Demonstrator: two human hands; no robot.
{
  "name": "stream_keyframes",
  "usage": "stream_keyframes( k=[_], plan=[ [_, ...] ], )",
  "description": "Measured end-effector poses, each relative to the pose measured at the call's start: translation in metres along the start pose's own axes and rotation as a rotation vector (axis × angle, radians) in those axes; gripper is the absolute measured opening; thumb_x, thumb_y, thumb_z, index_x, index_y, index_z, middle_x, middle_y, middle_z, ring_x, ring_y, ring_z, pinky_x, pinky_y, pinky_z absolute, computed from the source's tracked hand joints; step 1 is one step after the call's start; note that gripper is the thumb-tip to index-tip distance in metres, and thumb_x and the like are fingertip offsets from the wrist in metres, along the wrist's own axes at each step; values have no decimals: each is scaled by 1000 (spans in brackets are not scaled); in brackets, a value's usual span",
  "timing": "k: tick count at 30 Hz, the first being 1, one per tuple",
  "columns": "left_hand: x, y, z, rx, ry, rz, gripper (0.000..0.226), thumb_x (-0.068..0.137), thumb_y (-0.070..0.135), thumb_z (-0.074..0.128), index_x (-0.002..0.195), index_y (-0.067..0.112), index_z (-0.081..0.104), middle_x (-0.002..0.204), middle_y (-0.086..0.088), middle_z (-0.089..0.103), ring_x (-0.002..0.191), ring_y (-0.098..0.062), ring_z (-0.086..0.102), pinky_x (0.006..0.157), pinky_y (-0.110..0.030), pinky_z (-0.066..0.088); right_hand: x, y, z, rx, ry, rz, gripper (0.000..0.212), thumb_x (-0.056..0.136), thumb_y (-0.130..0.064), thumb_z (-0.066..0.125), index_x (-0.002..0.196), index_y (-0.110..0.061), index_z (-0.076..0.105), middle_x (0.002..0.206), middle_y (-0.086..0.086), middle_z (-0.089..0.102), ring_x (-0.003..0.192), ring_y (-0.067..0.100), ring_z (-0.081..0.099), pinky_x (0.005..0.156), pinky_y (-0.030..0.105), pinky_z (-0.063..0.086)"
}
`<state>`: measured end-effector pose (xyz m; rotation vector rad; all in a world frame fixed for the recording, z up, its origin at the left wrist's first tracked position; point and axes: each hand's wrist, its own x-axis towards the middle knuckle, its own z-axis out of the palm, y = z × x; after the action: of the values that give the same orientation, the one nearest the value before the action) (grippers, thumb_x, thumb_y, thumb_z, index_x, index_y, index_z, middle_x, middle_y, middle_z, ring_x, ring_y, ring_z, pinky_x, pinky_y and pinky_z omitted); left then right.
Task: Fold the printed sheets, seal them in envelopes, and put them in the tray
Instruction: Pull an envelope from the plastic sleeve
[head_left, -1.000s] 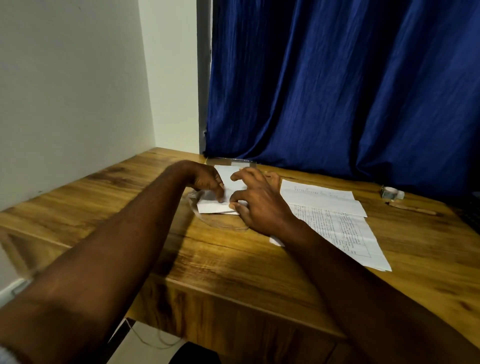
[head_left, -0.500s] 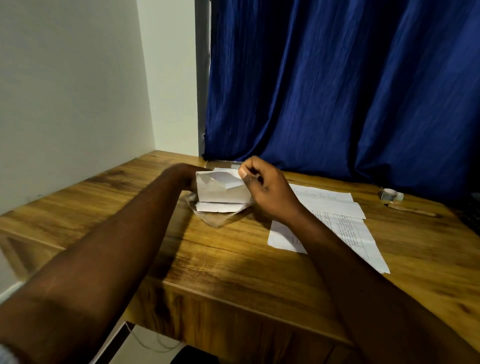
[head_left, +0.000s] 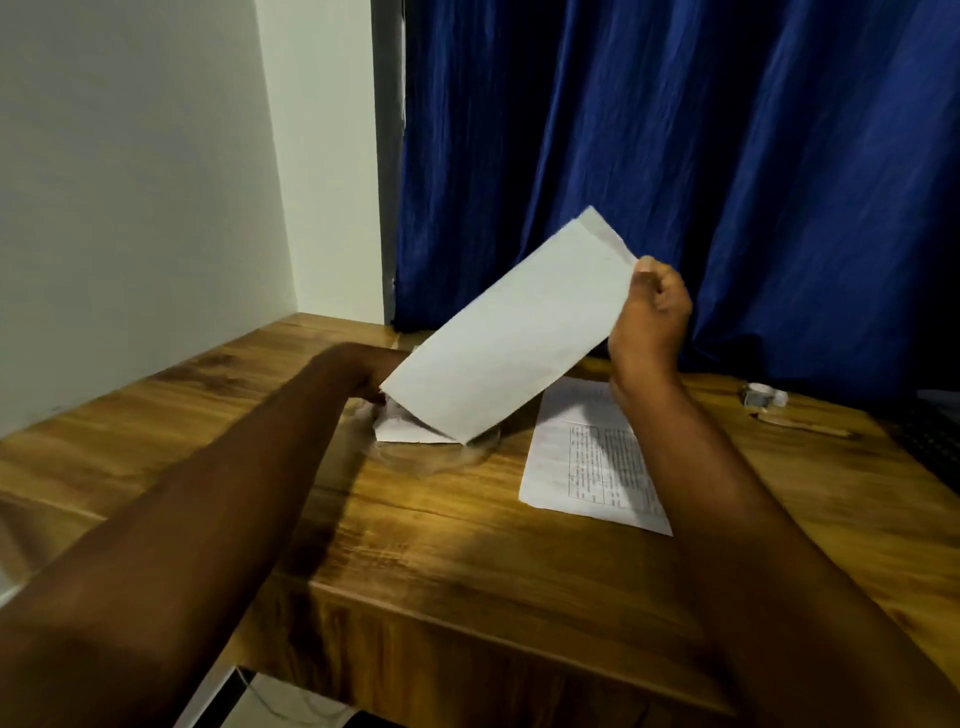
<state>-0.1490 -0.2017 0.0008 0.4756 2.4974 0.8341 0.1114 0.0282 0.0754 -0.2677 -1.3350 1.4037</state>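
My right hand pinches the upper right edge of a white envelope and holds it tilted in the air above the desk. Its lower corner hangs over a small pile of white envelopes lying on a clear plastic wrapper. My left hand reaches to that pile and is almost wholly hidden behind the lifted envelope, so its fingers do not show. Printed sheets with tables of text lie flat on the desk under my right forearm.
The wooden desk meets a white wall on the left and a blue curtain at the back. A tape roll and a thin stick-like object lie at the back right. A dark object sits at the right edge.
My right hand has pulled one envelope off the pile and raised it up and to the right. The left hand has stayed at the pile.
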Motion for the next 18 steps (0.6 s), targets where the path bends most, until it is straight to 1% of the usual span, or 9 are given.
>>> stream_keyframes(
  k=[2, 4, 6, 8, 9, 12, 15, 16, 18],
  plan=[
    [-64, 36, 18, 56, -31, 59, 49, 97, 47, 65, 138, 23, 52, 140, -3, 56, 123, -28, 56, 99, -49, 56, 18, 13, -15, 51, 81, 131, 21, 113, -27, 49, 102, -18, 63, 88, -6, 66, 74, 4, 61, 65, 21, 51],
    [-96, 58, 32, 279, -81, 123, 45, 108, 35, 53, 151, 24, 42, 145, -3, 49, 125, -30, 51, 99, -45, 53, 31, 27, -30, 93, 115, 272, 23, 113, -27, 49, 96, -21, 63, 82, -3, 65, 61, 7, 59, 53, 25, 46],
    [-104, 65, 41, 465, -63, 153, 50, 111, 42, 44, 154, 17, 44, 154, -6, 47, 133, -31, 50, 105, -40, 47, 38, 43, -45, 82, 124, 367, 25, 114, -27, 46, 93, -21, 59, 80, 0, 65, 45, 4, 55, 42, 20, 36],
    [-97, 65, 42, 594, -39, 147, 62, 107, 57, 43, 155, 19, 48, 161, -6, 44, 143, -29, 45, 118, -42, 37, 40, 58, -61, 36, 150, 411, 25, 115, -28, 44, 98, -18, 59, 82, 3, 65, 40, 1, 55, 38, 18, 34],
    [-97, 66, 42, 631, -27, 134, 66, 104, 62, 45, 154, 20, 50, 161, -6, 45, 143, -28, 45, 119, -42, 37, 42, 64, -68, 27, 167, 425, 23, 115, -28, 43, 103, -16, 59, 82, 4, 65, 38, 1, 54, 37, 18, 33],
    [-84, 64, 41, 630, 55, 168, 66, 99, 66, 52, 140, 15, 62, 148, -9, 57, 122, -26, 56, 104, -40, 46, 43, 69, -81, 7, 221, 447, 26, 115, -26, 42, 118, -8, 61, 85, 9, 64, 34, 1, 51, 34, 17, 35],
    [-72, 70, 47, 515, 225, 258, 50, 102, 59, 54, 120, 14, 68, 122, -8, 68, 97, -19, 58, 90, -38, 49, 44, 70, -81, -47, 221, 471, 25, 115, -24, 42, 118, -7, 59, 88, 14, 64, 33, 3, 53, 31, 16, 36],
    [-69, 75, 54, 431, 302, 300, 44, 103, 56, 55, 115, 16, 69, 115, -7, 68, 95, -19, 59, 89, -39, 50, 45, 70, -82, -77, 215, 479, 27, 115, -25, 41, 119, -5, 60, 90, 16, 66, 36, 7, 57, 31, 16, 35],
    [-66, 94, 70, 314, 378, 369, 39, 102, 56, 56, 110, 19, 67, 109, -3, 66, 98, -20, 60, 94, -42, 52, 50, 71, -85, -157, 205, 492, 32, 113, -21, 41, 123, 0, 63, 97, 19, 69, 56, 21, 65, 29, 16, 34]
  ],
)
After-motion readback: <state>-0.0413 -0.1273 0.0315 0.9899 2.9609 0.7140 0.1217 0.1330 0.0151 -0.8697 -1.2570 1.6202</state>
